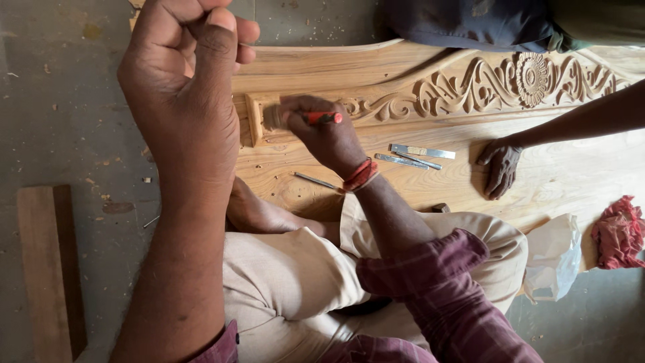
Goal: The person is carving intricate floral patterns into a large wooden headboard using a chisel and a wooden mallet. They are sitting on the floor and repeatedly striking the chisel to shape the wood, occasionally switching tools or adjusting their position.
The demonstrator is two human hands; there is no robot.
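Observation:
My left hand (185,87) is raised close to the camera, curled into a fist with nothing visible in it. My right hand (329,141) grips a small brush with a red handle (324,118). Its bristles (272,117) rest on the left end of a carved floral band (510,84) on a pale wooden panel (557,188) lying on the floor. An orange-red thread band circles my right wrist. I sit with one leg folded against the panel's edge, and a bare foot (259,212) shows beside my knee.
Flat metal chisels (416,156) and a thin metal tool (316,180) lie on the panel. Another person's hand (500,168) rests flat on it at the right. A red cloth (618,232), a white plastic bag (554,259) and a wooden plank (44,269) lie nearby.

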